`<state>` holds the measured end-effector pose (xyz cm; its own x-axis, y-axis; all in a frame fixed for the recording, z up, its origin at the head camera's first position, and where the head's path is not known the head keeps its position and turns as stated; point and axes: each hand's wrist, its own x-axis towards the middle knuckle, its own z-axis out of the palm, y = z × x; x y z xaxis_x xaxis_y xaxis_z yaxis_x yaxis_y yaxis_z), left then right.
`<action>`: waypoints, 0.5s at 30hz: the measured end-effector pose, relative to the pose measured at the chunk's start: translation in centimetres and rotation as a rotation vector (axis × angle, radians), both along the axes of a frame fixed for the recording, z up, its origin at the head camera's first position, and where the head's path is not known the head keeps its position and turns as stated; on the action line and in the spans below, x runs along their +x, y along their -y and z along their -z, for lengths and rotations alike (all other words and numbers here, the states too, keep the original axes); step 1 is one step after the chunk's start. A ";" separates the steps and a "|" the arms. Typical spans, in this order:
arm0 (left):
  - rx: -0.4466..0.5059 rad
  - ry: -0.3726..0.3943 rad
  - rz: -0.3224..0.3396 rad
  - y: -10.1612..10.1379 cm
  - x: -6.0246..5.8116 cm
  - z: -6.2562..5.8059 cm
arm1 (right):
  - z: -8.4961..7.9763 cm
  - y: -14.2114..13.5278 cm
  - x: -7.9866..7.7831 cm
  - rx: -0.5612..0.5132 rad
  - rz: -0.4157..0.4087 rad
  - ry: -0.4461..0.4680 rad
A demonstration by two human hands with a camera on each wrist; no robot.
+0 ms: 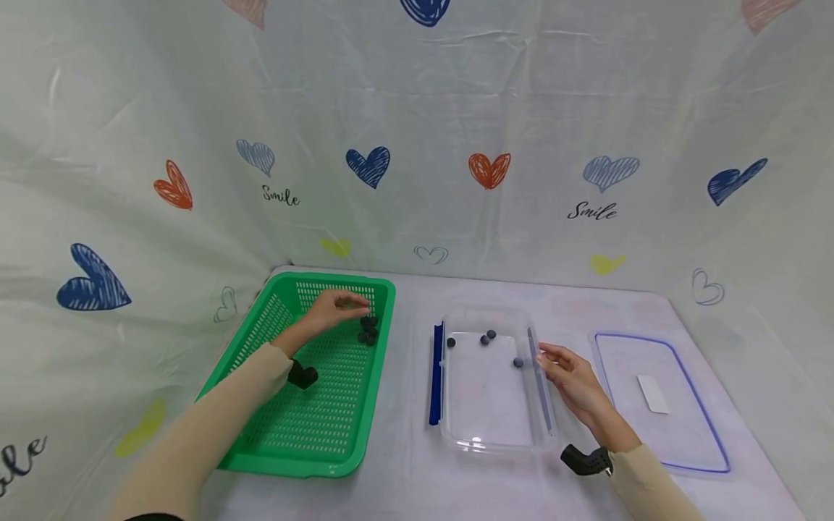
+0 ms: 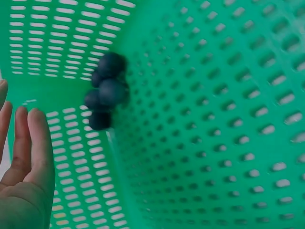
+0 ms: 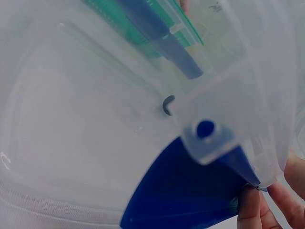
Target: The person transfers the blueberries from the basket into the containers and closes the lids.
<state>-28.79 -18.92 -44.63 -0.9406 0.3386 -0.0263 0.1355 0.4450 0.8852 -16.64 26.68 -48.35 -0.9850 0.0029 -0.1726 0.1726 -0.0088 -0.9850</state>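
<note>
Inside the green plastic basket point(image 1: 371, 427), my left hand point(image 1: 335, 307) hovers near the back right corner, above several dark blueberries point(image 1: 368, 331). Its fingers are mostly straight, and no berry shows between them in the left wrist view, where the berries point(image 2: 110, 90) lie clustered beside the hand point(image 2: 28, 167). A clear plastic box point(image 1: 485, 443) stands to the right of the basket with several blueberries point(image 1: 485, 339) scattered on its floor. My right hand point(image 1: 570, 376) pinches the box's right edge at a blue locking flap point(image 3: 186, 191), which hangs folded outward.
The box's clear lid point(image 1: 691, 427), with a blue seal and a white label point(image 1: 653, 394), lies flat on the table at the right. A second blue flap point(image 1: 436, 376) sticks out on the box's left side. A heart-printed sheet point(image 1: 417, 108) hangs behind the table.
</note>
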 end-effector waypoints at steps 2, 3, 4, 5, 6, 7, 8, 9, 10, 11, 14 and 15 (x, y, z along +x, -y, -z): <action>-0.010 0.005 -0.002 0.3 -0.1 0.5 | 0.0 -0.1 -0.1 -0.001 -0.004 0.000; -0.019 0.007 -0.001 0.4 -0.2 0.8 | 0.0 -0.1 -0.1 0.001 -0.008 -0.001; -0.025 0.010 -0.001 0.6 -0.3 1.1 | 0.0 -0.1 -0.1 0.003 -0.007 0.001; -0.030 0.014 0.002 0.7 -0.4 1.4 | 0.0 -0.1 -0.2 0.005 -0.005 0.003; -0.039 0.011 0.006 0.9 -0.5 1.8 | 0.0 -0.1 -0.2 0.007 -0.003 0.006; -0.047 0.008 0.007 1.0 -0.6 2.1 | 0.0 -0.1 -0.2 0.007 -0.004 0.007; -0.047 0.010 0.008 1.1 -0.6 2.5 | 0.0 -0.1 -0.2 0.008 -0.004 0.010; -0.044 0.010 0.011 1.2 -0.7 2.8 | 0.1 -0.1 -0.3 0.009 0.000 0.012; -0.044 0.004 0.015 1.3 -0.7 3.0 | 0.2 -0.1 -0.3 0.009 0.006 0.014; -0.043 -0.001 0.023 1.4 -0.7 3.3 | 0.2 -0.1 -0.3 0.011 0.006 0.017; -0.034 -0.008 0.041 1.3 -0.3 3.5 | 0.3 0.0 -0.2 0.021 0.009 0.026; -0.032 -0.011 0.046 1.2 -0.1 3.5 | 0.3 0.0 -0.2 0.025 0.011 0.031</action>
<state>-28.94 -20.15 -48.16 -0.9242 0.3809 -0.0276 0.1661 0.4662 0.8690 -16.83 26.71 -48.63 -0.9791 0.0185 -0.2026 0.2029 0.0134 -0.9791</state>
